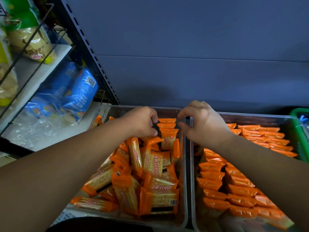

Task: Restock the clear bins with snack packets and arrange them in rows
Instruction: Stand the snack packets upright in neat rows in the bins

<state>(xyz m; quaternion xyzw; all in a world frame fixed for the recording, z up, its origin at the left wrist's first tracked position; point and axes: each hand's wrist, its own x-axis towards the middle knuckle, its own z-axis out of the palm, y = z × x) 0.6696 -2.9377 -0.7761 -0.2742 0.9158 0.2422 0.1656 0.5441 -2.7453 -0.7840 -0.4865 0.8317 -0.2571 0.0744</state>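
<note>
Two clear bins stand side by side. The left bin [185, 164] holds a jumbled heap of orange cracker packets [150, 174], plus a short row of upright packets [167, 129] at its far right corner. The right bin [193, 190] is filled with neat rows of the same orange packets [234, 186]. My left hand [142, 121] is curled at the left end of the upright row with thumb and fingertips touching it; a grip cannot be made out. My right hand [202, 124] hovers over the wall between the bins, thumb and forefinger apart, holding nothing.
A grey-blue back panel [184, 64] rises right behind the bins. To the left, a wire-fronted shelf [33, 67] carries blue snack bags [75, 91] and yellow-green bags [28, 36]. A green basket [299, 131] edges in at the far right.
</note>
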